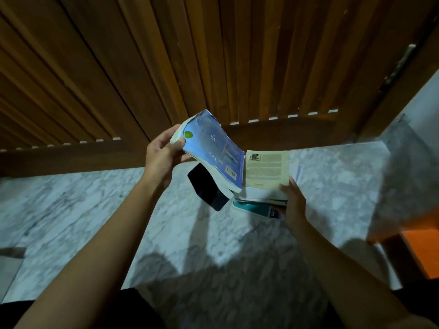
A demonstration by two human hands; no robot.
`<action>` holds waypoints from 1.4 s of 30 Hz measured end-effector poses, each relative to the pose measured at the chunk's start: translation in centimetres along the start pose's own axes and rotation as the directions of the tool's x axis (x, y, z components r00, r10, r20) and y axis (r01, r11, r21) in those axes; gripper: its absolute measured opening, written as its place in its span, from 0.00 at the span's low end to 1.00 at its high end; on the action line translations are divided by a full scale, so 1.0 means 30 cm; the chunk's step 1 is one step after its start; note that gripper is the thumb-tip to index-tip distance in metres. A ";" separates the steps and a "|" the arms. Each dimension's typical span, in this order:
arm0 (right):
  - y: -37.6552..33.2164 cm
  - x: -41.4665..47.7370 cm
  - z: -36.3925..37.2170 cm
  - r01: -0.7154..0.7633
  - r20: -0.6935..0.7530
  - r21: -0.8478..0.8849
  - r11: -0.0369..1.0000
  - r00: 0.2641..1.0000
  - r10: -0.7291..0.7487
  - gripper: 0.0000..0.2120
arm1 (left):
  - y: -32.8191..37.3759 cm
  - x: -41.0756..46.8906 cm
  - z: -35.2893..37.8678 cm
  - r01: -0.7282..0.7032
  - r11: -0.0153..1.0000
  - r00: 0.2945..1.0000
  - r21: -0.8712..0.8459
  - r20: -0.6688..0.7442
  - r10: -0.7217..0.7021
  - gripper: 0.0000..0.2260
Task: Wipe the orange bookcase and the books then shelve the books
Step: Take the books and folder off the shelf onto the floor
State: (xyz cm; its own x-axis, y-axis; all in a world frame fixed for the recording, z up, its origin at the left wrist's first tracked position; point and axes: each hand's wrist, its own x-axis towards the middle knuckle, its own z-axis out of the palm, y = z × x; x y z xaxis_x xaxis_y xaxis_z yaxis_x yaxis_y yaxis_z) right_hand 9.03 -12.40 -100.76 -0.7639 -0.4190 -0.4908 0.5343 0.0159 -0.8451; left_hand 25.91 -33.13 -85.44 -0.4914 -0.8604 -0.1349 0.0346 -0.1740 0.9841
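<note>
**Blue book held up over the floor stack**

The blue book (pixel 213 148) hangs tilted above the marble floor (pixel 95 210). The left grip (pixel 161 157) grasps its upper corner, thumb on the cover. Just to its right, a beige book (pixel 266 167) tops a stack (pixel 261 195) on the floor. The right grip (pixel 294 203) lies released, fingers flat on the beige book's near corner. A flat black object (pixel 204 186) shows under the blue book. The orange bookcase (pixel 422 248) stands at the floor's right edge.

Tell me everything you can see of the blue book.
The blue book is a thick, floppy paperback with a worn cover, ragged along its top edge, a round green sticker near one corner, a barcode low down and pale pages. The left hand holds it tilted above the marble floor, thumb beside the sticker.
</note>
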 end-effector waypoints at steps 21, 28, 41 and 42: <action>0.276 0.157 -0.142 0.001 -0.048 -0.467 0.884 0.998 -0.026 0.27 | -0.083 0.046 0.059 -0.019 1.000 0.998 0.020 0.066 0.018 0.12; 0.145 0.128 -0.081 0.084 -0.029 -0.337 0.938 0.995 -0.100 0.20 | -0.062 -0.004 0.119 -0.025 1.000 0.997 -0.001 0.072 0.025 0.13; -0.088 -0.093 0.003 0.052 0.271 0.073 0.996 0.960 -0.070 0.09 | -0.115 -0.114 0.237 0.063 0.995 0.992 -0.078 0.113 -0.054 0.14; -0.079 -0.092 -0.012 0.044 0.279 0.128 0.991 0.957 -0.079 0.09 | -0.125 -0.116 0.246 0.076 0.994 0.990 -0.080 0.121 -0.066 0.14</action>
State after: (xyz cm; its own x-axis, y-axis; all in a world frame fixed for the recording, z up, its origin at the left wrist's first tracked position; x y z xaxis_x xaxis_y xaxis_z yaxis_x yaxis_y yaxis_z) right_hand 9.76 -10.95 -97.48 -0.6724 -0.6553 -0.3443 0.5418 -0.1188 -0.8321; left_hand 21.07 -25.95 -87.80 -0.5941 -0.7829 -0.1847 0.0669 -0.2768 0.9586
